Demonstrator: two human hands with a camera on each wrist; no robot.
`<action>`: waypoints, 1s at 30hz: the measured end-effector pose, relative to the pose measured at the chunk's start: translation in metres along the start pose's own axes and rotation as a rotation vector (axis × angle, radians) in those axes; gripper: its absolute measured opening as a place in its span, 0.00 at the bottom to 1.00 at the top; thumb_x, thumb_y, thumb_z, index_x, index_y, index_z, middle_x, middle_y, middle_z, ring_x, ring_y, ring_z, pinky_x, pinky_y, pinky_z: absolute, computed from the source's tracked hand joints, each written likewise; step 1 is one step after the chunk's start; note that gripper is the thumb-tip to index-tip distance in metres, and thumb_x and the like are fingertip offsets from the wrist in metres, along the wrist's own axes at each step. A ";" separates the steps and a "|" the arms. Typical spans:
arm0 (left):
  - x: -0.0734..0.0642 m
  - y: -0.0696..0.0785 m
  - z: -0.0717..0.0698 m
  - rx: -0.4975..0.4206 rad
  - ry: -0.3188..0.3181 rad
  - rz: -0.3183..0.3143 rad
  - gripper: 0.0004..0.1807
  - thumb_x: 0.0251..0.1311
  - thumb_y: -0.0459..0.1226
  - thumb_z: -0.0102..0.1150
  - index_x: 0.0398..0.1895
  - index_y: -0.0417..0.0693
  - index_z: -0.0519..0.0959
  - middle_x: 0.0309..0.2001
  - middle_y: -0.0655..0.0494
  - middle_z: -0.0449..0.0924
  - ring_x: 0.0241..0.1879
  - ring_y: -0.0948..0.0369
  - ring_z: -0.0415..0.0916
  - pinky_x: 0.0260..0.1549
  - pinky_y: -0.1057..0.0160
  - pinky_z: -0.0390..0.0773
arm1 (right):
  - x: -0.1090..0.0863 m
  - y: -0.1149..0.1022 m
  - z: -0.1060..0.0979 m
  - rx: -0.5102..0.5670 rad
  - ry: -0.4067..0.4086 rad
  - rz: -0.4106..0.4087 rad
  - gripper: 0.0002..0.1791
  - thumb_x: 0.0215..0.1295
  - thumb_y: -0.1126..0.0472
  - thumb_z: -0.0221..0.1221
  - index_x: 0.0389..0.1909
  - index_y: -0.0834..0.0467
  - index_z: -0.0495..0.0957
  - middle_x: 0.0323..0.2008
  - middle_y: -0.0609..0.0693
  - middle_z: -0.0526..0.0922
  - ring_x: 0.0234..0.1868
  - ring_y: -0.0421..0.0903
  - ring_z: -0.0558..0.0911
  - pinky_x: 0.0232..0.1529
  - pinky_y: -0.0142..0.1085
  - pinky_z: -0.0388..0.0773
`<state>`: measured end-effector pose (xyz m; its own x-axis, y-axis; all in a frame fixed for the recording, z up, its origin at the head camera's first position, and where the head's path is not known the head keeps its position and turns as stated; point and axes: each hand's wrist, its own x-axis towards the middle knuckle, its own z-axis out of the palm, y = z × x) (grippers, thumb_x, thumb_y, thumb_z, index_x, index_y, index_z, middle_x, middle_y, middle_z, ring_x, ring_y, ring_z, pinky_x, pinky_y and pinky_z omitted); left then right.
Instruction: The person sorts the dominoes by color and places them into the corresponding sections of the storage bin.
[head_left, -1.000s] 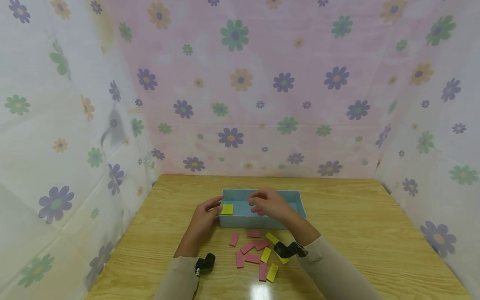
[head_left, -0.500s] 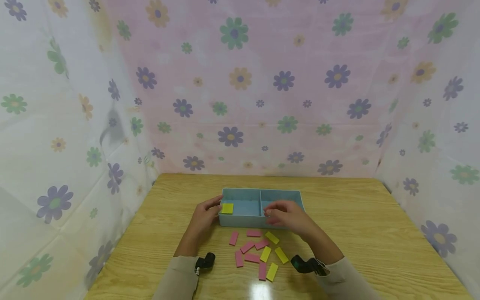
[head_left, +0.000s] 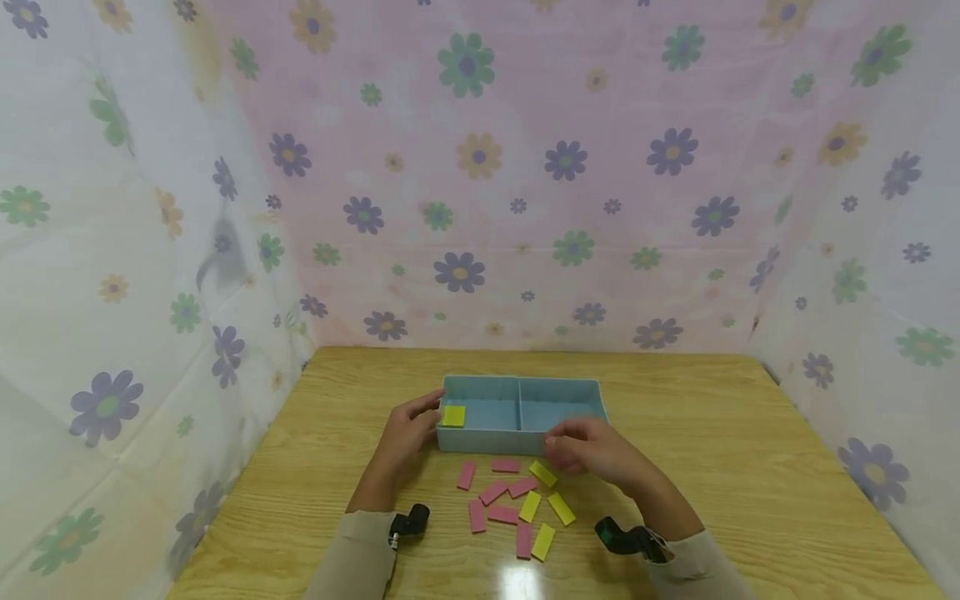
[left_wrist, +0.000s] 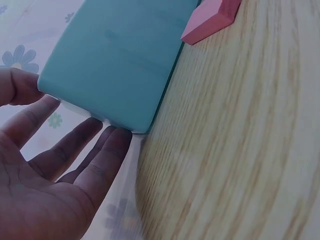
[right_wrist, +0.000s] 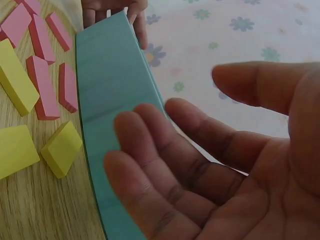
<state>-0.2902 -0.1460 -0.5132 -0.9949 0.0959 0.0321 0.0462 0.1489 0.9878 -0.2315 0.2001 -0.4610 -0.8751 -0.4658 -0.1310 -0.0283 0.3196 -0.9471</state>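
A light blue two-compartment box (head_left: 480, 442) stands on the wooden table. Against its left end rest the fingertips of my left hand (head_left: 405, 433), fairly straight, with the thumb at the top edge in the left wrist view. In the left compartment's front corner sits a yellow block (head_left: 453, 416). My right hand (head_left: 596, 450) is over the box's front right edge, fingers loosely bent and nothing between them; the right wrist view shows its palm and parted thumb. In front of the box lie several pink blocks (head_left: 503, 515) and several yellow blocks (head_left: 561, 508).
The wooden table (head_left: 690, 417) reaches back to a flower-patterned cloth (head_left: 517, 167), which also hangs on the left and right sides. The box's divider (head_left: 519, 405) runs from front to back. Sleeves and wrist cameras (head_left: 408, 525) lie near the table's front.
My right hand has come out from above the box, moving right and toward me to its front right edge. The left hand has stayed at the box's left end.
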 end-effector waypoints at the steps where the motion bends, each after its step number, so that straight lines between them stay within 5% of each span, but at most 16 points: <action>1: 0.001 0.000 0.000 -0.001 -0.002 -0.001 0.25 0.71 0.34 0.54 0.70 0.50 0.77 0.70 0.43 0.74 0.70 0.46 0.72 0.60 0.48 0.81 | -0.001 0.002 -0.001 -0.007 -0.014 0.004 0.26 0.79 0.49 0.56 0.59 0.69 0.78 0.51 0.66 0.84 0.50 0.60 0.85 0.53 0.53 0.85; 18: 0.000 -0.001 -0.002 -0.020 -0.034 -0.017 0.25 0.73 0.32 0.54 0.72 0.50 0.75 0.72 0.41 0.73 0.70 0.44 0.72 0.61 0.47 0.81 | -0.004 0.019 -0.011 -0.114 -0.089 0.079 0.21 0.78 0.50 0.57 0.45 0.65 0.87 0.40 0.60 0.89 0.41 0.56 0.88 0.41 0.50 0.88; 25: 0.001 -0.002 -0.004 -0.013 -0.037 -0.035 0.25 0.72 0.33 0.54 0.72 0.52 0.75 0.72 0.40 0.72 0.69 0.44 0.73 0.61 0.47 0.81 | -0.005 0.024 -0.014 -0.141 -0.084 0.131 0.19 0.75 0.54 0.60 0.38 0.67 0.86 0.31 0.57 0.87 0.32 0.50 0.84 0.32 0.44 0.84; 30: 0.000 0.001 -0.003 -0.022 -0.043 -0.039 0.26 0.72 0.33 0.54 0.72 0.52 0.75 0.72 0.40 0.72 0.69 0.44 0.73 0.60 0.47 0.81 | -0.004 0.030 -0.013 -0.132 -0.040 0.156 0.18 0.75 0.54 0.60 0.41 0.66 0.86 0.35 0.56 0.87 0.35 0.50 0.85 0.33 0.45 0.86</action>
<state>-0.2905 -0.1489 -0.5122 -0.9910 0.1331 -0.0122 0.0055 0.1319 0.9912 -0.2348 0.2225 -0.4847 -0.8538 -0.4341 -0.2873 0.0406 0.4947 -0.8681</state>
